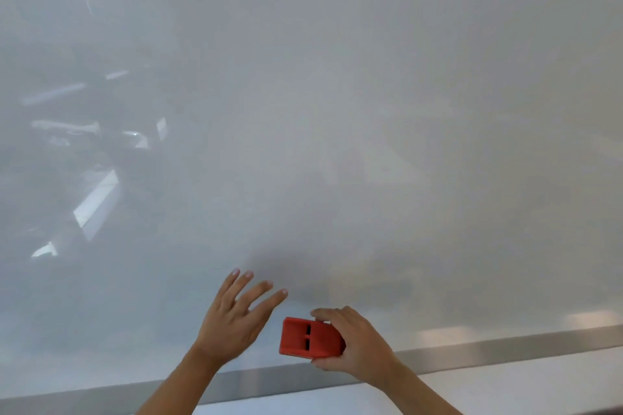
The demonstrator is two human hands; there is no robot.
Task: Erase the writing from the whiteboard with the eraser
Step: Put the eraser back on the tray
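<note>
A large glossy whiteboard [337,111] fills almost the whole view, and I see no writing on it, only reflections. A red block eraser [308,340] with two dark slots on its back sits low on the board, just above the bottom frame. My right hand [357,344] grips it from the right, thumb below and fingers over the top. My left hand [236,317] is just left of the eraser, fingers spread apart and holding nothing, hovering at or near the board surface.
A metal frame strip [505,347] runs along the board's bottom edge, with pale wall [505,391] below it. Reflections of ceiling lights and room shapes show on the left part and top right of the board.
</note>
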